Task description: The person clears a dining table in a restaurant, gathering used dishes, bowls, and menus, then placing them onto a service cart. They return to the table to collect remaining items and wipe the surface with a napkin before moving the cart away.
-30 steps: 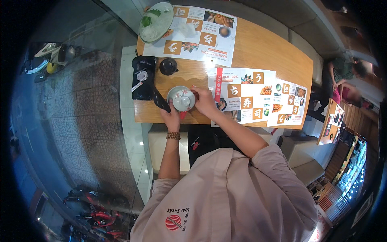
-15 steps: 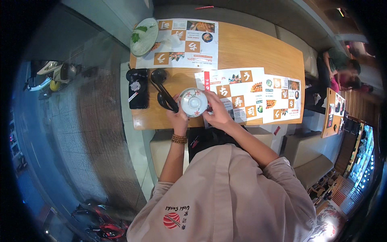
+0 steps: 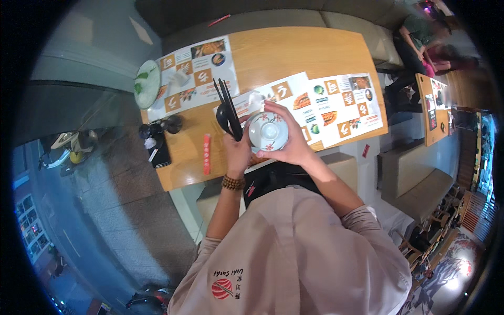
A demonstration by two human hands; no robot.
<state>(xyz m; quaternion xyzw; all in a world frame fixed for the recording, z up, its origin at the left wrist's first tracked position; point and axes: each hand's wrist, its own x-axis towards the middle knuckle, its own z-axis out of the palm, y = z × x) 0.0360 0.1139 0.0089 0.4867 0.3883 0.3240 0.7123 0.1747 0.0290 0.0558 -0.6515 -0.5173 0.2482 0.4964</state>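
My right hand curls around the side of a round white china bowl with red blossoms, a raised ring at its middle facing up. I cannot tell whether that is the bowl's base or a lid. My left hand, a beaded bracelet on its wrist, is closed on black chopsticks and a black spoon, both pointing away from me. Its fingers also meet the bowl's left side. A red paper strip lies on the wooden table left of my left hand.
A pale green plate with leaves stands at the far left, beside a crumpled tissue on a printed placemat. A black tray and dark round pieces sit at the left edge. More placemats lie right; benches flank the table.
The chopsticks and spoon have swung from slanting left to pointing away from me. A red strip now lies left of my hands; earlier one lay on the placemat. The view has turned.
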